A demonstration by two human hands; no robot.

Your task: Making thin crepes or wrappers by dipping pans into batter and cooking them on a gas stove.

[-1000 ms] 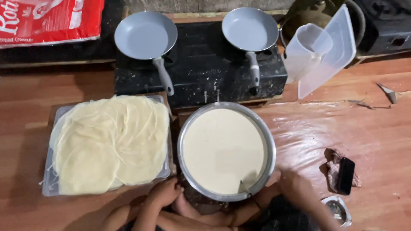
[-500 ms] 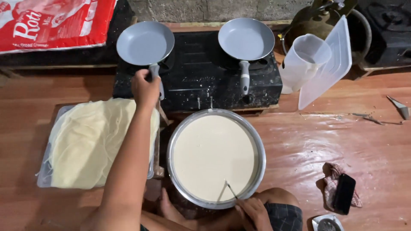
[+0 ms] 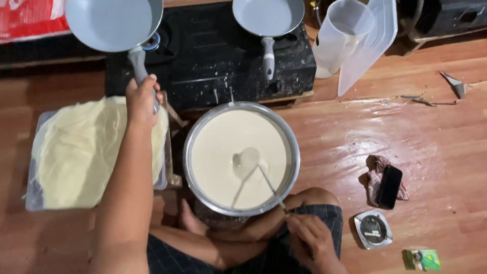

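Since half a second ago the left hand (image 3: 141, 99), then just closing on the handle, has lifted the pale grey-blue round non-stick pan (image 3: 114, 20) off the left burner and tilted it toward the camera, and a ladle has risen in the batter.

Nearest, the right hand (image 3: 310, 238) rests over the person's knee with its fingers pinched on the thin metal handle of the ladle (image 3: 249, 161), whose bowl sits brimful at the middle of the smooth, cream-coloured batter. That batter fills the wide round steel basin (image 3: 294, 152), shiny at the rim, standing on the reddish wooden floor just in front of the stove. Left of the basin, a clear plastic tray (image 3: 31, 198) holds a stack of thin, soft, pale yellow crepes (image 3: 81, 152).

By my reading, the step in hand is loading the pan: the scoop is full and the pan is raised, so the next move calls for bringing ladle and pan together and swirling quickly, wrist steady, before the thin batter sets.

Farther off, the black two-burner stove (image 3: 228, 56), flecked with dried splashes, carries a second grey-blue pan (image 3: 269, 15) on its right burner.
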